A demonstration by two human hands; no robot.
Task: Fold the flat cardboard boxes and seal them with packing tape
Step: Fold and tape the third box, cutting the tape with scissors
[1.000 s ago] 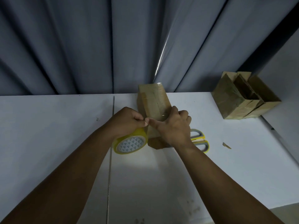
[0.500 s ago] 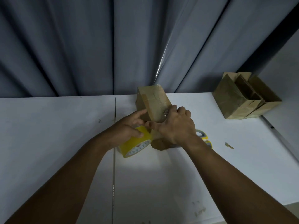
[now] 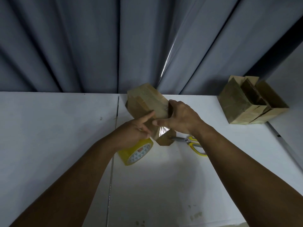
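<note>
A folded brown cardboard box (image 3: pixel 144 102) stands tilted on the white table (image 3: pixel 57 128), with clear tape shining along its top and near corner. My right hand (image 3: pixel 178 118) grips the box from the right, fingers over its far side and thumb on the near face. My left hand (image 3: pixel 136 130) holds a yellow tape roll (image 3: pixel 136 153) in its lower fingers, while its index finger presses on the box's near face.
Yellow-handled scissors (image 3: pixel 193 143) lie on the table just right of the box, partly under my right wrist. Several folded cardboard boxes (image 3: pixel 250 102) stand grouped at the far right by the wall. Grey curtains (image 3: pixel 98 43) hang behind the table.
The box has turned and tipped to the left. My right hand moved up onto its right side. My left index finger stretched out onto the box and the tape roll dropped lower.
</note>
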